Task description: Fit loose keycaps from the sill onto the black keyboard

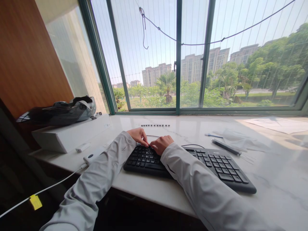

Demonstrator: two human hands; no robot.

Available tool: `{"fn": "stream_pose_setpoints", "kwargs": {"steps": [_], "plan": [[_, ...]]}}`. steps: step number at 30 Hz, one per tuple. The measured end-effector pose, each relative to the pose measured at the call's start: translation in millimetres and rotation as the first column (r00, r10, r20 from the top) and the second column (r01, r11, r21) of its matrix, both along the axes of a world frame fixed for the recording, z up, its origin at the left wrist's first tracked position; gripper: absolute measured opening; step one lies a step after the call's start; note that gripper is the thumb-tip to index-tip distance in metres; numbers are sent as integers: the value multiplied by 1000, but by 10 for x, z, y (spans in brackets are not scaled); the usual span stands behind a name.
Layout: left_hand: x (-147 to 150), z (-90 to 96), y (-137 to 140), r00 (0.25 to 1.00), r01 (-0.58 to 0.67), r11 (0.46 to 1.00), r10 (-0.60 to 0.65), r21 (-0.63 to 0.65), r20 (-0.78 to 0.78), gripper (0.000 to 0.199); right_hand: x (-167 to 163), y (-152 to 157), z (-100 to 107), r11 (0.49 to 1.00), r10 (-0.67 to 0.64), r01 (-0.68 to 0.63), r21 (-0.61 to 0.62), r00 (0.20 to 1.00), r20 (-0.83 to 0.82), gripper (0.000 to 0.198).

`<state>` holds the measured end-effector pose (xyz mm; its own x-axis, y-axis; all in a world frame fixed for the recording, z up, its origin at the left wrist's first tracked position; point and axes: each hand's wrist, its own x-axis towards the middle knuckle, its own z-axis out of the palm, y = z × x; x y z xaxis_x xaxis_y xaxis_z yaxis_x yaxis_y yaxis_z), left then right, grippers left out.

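Note:
A black keyboard lies on the white marble-patterned counter, its number pad toward the right. My left hand is over the upper rows of keys, thumb and fingers pinched together and pointing down. My right hand meets it there, its fingers also drawn together at the same spot. Whatever the fingertips hold is too small and hidden to make out. Behind the hands, small black keycaps stand in a line on the counter. Several key positions near my hands look different from the rest, but detail is unclear.
At left, a white box carries a dark bag. A white device with a white cable sits near the counter edge. To the right are a dark pen-like tool, a blue-tipped stick, clear plastic and paper.

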<state>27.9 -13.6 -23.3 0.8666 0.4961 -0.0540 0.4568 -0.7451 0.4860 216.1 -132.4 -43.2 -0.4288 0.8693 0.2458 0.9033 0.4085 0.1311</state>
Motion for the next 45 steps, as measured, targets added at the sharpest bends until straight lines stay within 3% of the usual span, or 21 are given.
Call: {"fn": "stream_pose_setpoints", "kwargs": {"steps": [6, 10, 20, 27, 33, 39, 42, 45], "plan": [[-4, 10, 0, 1000, -21, 1000, 21, -7, -18, 35, 9, -21, 15, 1000, 2, -2, 8, 1000, 21, 35], [-2, 29, -12, 998, -56, 994, 52, -97, -42, 38, 10, -40, 33, 999, 29, -29, 17, 999, 20, 35], [53, -167, 153, 973, -232, 919, 215, -318, -90, 48, -26, -4, -8, 1000, 23, -24, -13, 998, -57, 33], [83, -134, 119, 963, -266, 886, 229, -379, -142, 58, -88, -27, 61, 998, 1, -4, -65, 999, -45, 28], [96, -124, 85, 958, -272, 906, 223, -323, -182, 58, -94, -17, 46, 998, -16, 13, -53, 999, -48, 29], [1, -131, 164, 974, -226, 934, 215, -276, -69, 53, -21, -46, 38, 1000, -10, 10, -2, 1000, -16, 36], [-100, -157, 297, 911, -393, 909, 406, -141, 79, 51, -12, -62, 58, 999, -45, 45, 29, 999, -16, 38], [-217, -208, 436, 789, -600, 800, 590, 12, 171, 46, -21, -68, 63, 996, -73, 76, 50, 996, -53, 38]]}}
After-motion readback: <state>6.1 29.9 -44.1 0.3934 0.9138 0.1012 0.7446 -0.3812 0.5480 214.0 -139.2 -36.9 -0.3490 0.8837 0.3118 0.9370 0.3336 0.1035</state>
